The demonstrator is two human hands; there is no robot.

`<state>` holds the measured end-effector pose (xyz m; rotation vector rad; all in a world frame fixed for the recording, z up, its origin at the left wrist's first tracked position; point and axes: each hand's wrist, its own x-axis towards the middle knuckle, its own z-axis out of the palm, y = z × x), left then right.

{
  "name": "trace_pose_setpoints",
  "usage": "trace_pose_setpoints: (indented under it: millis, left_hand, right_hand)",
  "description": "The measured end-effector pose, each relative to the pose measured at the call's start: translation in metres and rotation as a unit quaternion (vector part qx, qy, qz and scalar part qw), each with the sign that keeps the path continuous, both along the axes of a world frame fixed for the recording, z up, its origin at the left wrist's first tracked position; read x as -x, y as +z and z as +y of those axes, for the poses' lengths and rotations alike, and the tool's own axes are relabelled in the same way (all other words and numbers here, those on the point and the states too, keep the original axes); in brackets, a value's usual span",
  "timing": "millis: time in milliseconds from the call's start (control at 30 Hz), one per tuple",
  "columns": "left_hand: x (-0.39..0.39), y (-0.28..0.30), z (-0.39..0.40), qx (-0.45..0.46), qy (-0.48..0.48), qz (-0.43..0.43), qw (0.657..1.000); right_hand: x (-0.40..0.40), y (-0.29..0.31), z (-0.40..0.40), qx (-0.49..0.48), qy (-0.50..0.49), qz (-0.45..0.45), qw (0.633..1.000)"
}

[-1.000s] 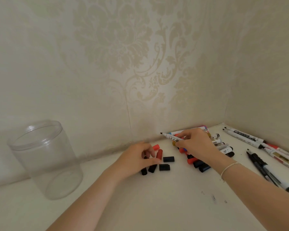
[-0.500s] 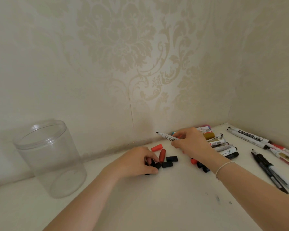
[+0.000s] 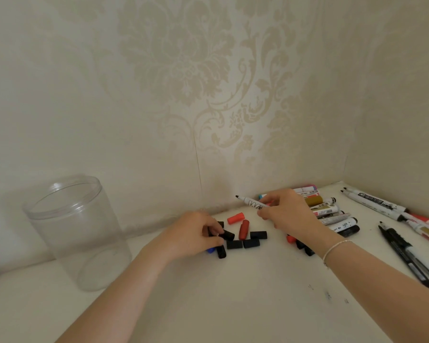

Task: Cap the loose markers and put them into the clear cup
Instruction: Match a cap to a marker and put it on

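1. Holding an uncapped marker (image 3: pixel 252 202), the right hand (image 3: pixel 286 212) pinched its barrel; long axis ran left-right, bare tip aimed left toward the left hand (image 3: pixel 192 235)
2. Left hand gripped a black cap (image 3: pixel 227 235) among the loose caps (image 3: pixel 243 240) on the counter (image 3: pixel 233 300), just below and left of that tip
3. Clear cup (image 3: pixel 77 231) stood upright, well apart at far left, nearer the left hand
4. Hidden: marker's rear end inside the right hand; some caps under both hands; right-edge markers (image 3: pixel 382 206) cut off
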<state>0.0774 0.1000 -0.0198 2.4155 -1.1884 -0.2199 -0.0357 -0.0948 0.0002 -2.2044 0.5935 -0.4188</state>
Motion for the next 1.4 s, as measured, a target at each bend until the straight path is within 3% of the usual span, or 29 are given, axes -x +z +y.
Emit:
trace_pose_setpoints:
  millis: [267, 633, 800, 900, 1133, 1400]
  left_hand:
    - [0.021, -0.010, -0.015, 0.008, -0.061, -0.142, 0.988]
    - [0.018, -0.016, -0.008, 0.161, -0.059, -0.151, 0.974]
    - [0.015, -0.018, -0.010, 0.079, -0.094, -0.082, 0.989]
    - [0.012, -0.018, -0.008, 0.100, -0.051, -0.043, 0.993]
    - [0.001, -0.018, -0.005, 0.019, 0.005, -0.051, 0.998]
    - [0.007, -0.016, -0.015, 0.003, 0.009, -0.072, 0.997]
  right_hand:
    - [-0.006, 0.001, 0.006, -0.003, 0.007, -0.002, 1.000]
    - [-0.002, 0.003, -0.001, -0.016, 0.003, -0.019, 1.000]
    - [-0.005, 0.002, 0.003, -0.020, 0.004, -0.016, 1.000]
    - [-0.006, 0.002, 0.004, -0.017, 0.006, -0.016, 1.000]
    - [-0.007, 0.000, 0.006, -0.019, 0.015, -0.001, 1.000]
    - [-0.011, -0.003, 0.009, -0.006, 0.021, 0.007, 1.000]
